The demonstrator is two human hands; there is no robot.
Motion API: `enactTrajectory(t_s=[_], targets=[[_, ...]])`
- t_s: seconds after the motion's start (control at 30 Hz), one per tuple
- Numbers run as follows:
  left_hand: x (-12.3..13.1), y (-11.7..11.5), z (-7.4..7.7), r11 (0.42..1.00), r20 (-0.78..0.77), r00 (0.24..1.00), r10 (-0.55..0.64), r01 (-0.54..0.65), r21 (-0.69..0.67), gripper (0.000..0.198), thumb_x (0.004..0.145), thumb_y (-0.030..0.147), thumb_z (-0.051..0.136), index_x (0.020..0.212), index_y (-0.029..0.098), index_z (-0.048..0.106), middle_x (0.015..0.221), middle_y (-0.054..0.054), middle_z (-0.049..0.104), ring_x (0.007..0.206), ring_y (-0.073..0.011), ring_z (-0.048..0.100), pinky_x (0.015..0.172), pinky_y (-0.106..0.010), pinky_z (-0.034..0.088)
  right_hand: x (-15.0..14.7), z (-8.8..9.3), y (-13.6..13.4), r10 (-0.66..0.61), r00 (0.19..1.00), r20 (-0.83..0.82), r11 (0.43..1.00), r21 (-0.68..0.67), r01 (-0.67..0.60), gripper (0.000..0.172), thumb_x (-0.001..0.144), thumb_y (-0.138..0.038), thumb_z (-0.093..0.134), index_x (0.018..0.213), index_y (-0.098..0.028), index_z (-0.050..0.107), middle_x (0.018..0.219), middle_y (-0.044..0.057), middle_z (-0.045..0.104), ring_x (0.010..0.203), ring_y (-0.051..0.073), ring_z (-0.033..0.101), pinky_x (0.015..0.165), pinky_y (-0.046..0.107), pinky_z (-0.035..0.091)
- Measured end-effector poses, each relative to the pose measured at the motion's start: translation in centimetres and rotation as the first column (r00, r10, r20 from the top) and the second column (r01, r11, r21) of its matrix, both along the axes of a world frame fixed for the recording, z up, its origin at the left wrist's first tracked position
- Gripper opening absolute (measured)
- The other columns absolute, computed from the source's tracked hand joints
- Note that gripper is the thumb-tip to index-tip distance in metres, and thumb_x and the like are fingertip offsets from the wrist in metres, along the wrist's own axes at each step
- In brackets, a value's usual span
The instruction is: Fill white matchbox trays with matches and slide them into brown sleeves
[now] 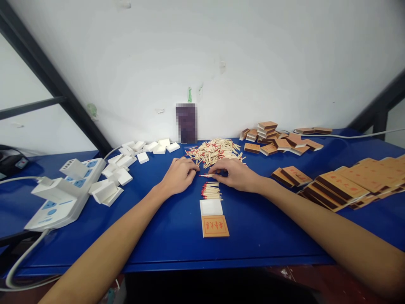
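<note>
A loose heap of red-tipped matches (pixel 215 152) lies on the blue table, just beyond both hands. My right hand (pixel 232 174) pinches matches (pixel 206 175) that point left, their red heads toward my left hand. My left hand (pixel 181 175) rests on the table left of them, its fingers curled together; whether anything is between them is too small to tell. Nearer to me is a small row of matches (pixel 211 191) with heads to the left. Below it sit a white inner tray (pixel 211 207) and an orange matchbox cover (pixel 215 226), touching end to end.
White trays (pixel 120 162) are scattered at the left, beside a power strip (pixel 68 200) with plugs and cables. Orange matchboxes (pixel 281 141) are piled at the back right, and more stacked boxes (pixel 344 183) lie at the right. A blurred dark rectangle (pixel 187 123) stands against the wall.
</note>
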State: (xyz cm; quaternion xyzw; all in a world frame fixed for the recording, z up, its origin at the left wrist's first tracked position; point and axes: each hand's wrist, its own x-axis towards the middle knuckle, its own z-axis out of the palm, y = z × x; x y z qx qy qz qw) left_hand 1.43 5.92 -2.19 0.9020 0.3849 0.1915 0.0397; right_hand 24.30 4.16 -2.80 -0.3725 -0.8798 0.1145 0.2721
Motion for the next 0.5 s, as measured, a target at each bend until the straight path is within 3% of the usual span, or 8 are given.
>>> enactTrajectory(t_s=[0.13,0.27,0.37,0.5], targets=[[0.2,-0.2,0.0,1.0,0.039,0.999,0.011,-0.01,-0.018,0.031,0.089,0.013,0.044,0.101,0.02,0.072,0.095,-0.003,0.072,0.089,-0.0213,0.059,0.081,-0.038,0.039,0.6,0.5,0.2,-0.121,0.993,-0.01,0.991,0.064,0.121,0.02,0.087,-0.016,0.056,0.099,-0.019,0.072,0.093,0.005,0.074,0.082,0.018,0.065,0.074,0.03,0.048],[0.3,-0.5,0.0,0.999,-0.009,1.0,0.027,-0.027,0.024,0.027,0.089,0.019,0.048,0.097,0.02,0.073,0.095,-0.004,0.071,0.092,-0.0225,0.058,0.082,-0.039,0.038,1.9,0.8,0.7,-0.253,0.95,0.183,0.963,0.143,0.229,0.019,0.086,-0.016,0.056,0.096,-0.018,0.071,0.096,0.008,0.072,0.091,0.023,0.064,0.08,0.034,0.047],[0.4,-0.5,0.1,0.999,-0.015,1.0,0.028,-0.027,0.034,0.026,0.089,0.019,0.048,0.093,0.019,0.073,0.097,-0.004,0.071,0.093,-0.0224,0.058,0.082,-0.039,0.037,2.5,0.7,1.0,-0.273,0.915,0.298,0.96,0.146,0.239,0.016,0.089,-0.022,0.056,0.091,-0.018,0.07,0.096,0.01,0.068,0.093,0.024,0.061,0.08,0.034,0.046],[0.4,-0.5,0.1,1.0,-0.011,1.0,0.012,-0.012,0.021,0.028,0.088,0.016,0.046,0.093,0.018,0.074,0.099,-0.003,0.073,0.094,-0.0224,0.059,0.084,-0.04,0.037,2.6,0.4,1.1,-0.26,0.908,0.327,0.964,0.145,0.224,0.019,0.092,-0.024,0.052,0.087,-0.018,0.069,0.095,0.01,0.064,0.092,0.024,0.059,0.079,0.035,0.044]])
